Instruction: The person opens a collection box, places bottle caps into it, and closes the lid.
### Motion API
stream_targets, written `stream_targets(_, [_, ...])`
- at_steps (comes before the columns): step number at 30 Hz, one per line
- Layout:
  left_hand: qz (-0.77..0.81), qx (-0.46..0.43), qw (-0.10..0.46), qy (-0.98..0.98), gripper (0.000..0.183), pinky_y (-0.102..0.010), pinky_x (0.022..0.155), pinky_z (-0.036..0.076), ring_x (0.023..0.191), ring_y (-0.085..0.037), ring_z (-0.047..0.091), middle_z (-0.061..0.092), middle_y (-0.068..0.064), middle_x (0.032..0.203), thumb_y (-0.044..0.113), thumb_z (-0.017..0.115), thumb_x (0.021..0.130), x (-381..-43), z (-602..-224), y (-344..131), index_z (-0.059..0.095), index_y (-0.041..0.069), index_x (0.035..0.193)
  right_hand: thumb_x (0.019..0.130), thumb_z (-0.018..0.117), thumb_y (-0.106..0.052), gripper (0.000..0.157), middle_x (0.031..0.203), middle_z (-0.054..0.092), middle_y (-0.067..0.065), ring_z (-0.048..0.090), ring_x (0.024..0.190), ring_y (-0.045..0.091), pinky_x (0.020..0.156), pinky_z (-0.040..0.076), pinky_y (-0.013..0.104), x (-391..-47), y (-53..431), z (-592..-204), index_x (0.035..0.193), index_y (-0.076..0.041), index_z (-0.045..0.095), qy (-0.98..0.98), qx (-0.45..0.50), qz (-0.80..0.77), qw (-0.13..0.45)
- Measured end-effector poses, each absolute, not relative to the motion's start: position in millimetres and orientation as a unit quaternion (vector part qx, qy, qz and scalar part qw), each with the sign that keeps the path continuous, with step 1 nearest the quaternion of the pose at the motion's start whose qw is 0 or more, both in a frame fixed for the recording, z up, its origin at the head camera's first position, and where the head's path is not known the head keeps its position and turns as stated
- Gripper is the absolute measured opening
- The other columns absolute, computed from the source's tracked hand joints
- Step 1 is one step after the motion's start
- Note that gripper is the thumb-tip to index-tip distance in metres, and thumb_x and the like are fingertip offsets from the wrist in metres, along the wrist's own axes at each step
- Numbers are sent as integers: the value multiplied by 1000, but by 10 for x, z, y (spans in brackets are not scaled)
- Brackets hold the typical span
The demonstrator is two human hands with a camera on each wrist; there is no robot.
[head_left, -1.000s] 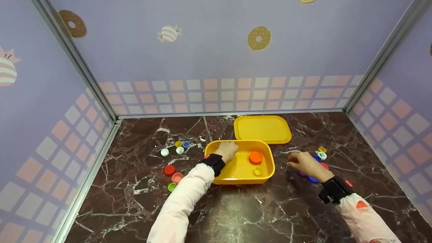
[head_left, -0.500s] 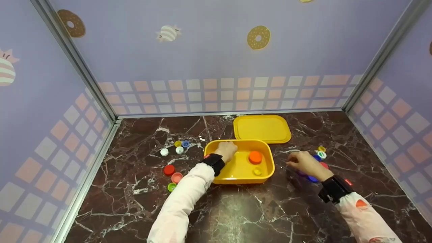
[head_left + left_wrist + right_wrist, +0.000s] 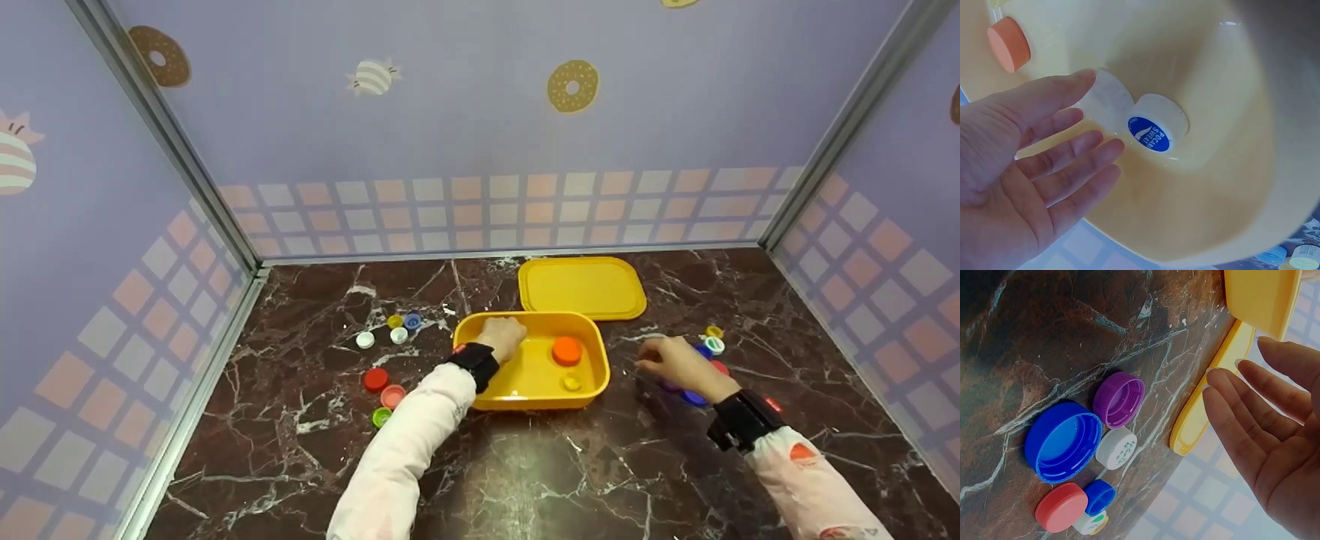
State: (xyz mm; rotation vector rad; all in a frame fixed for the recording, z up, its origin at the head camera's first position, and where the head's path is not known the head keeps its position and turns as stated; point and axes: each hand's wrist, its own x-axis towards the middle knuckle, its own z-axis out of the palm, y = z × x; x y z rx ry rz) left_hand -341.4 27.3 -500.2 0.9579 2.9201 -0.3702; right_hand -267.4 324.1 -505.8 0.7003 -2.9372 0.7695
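Observation:
My left hand (image 3: 502, 337) is inside the yellow plastic box (image 3: 540, 397). In the left wrist view its fingers lie loosely extended, with the thumb tip over the near edge of a whitish cap (image 3: 1107, 104); whether they touch I cannot tell. A white bottle cap with a blue label (image 3: 1157, 122) leans beside that one. An orange cap (image 3: 567, 351) and a small yellow cap (image 3: 571, 382) lie at the box's right. To the right of the box hovers my right hand (image 3: 682, 366), fingers relaxed and holding nothing, near a blue cap (image 3: 1064, 441) and a purple cap (image 3: 1119, 399).
The yellow lid (image 3: 583, 288) lies flat behind the box. Left of it are loose caps, among them a red cap (image 3: 376, 379), a green cap (image 3: 382, 417) and a white cap (image 3: 365, 340). Patterned panels enclose the dark marble surface (image 3: 285, 465) at the back and sides.

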Motion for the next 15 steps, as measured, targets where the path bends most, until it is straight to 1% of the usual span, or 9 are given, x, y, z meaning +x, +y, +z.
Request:
stream_targets(5, [-121,314,24,942,9,-35,54,49,73,-19,59,62,-5,83,5,62,74,-3432,-4939,257,65,10,80,80,66,-4,6,71,60,1,56,60,13,54,47,31,-2673,3228,-5047,83,0,64,-940,232,249,20])
stream_targets(8, [-115,314,29,942,8,-36,57,49,74,-19,59,61,-4,82,7,64,71,-3439,-4873,243,64,11,78,80,66,-5,6,71,60,0,56,59,13,53,47,31,-2675,3230,-5046,83,0,64,-940,236,246,24])
stream_targets(12, [-74,309,37,948,15,-39,64,48,79,-23,59,60,-7,88,11,68,70,-3439,-4759,171,64,10,85,80,67,-7,6,70,60,-1,56,60,12,54,46,30,-2690,3232,-5036,83,-1,64,-941,232,244,25])
stream_targets(15, [-34,308,22,950,19,-41,65,48,81,-25,59,61,-8,90,13,68,73,-3434,-4682,44,65,8,91,80,67,-6,7,71,61,0,57,61,14,54,47,30,-2710,3235,-5008,83,0,64,-940,230,250,27])
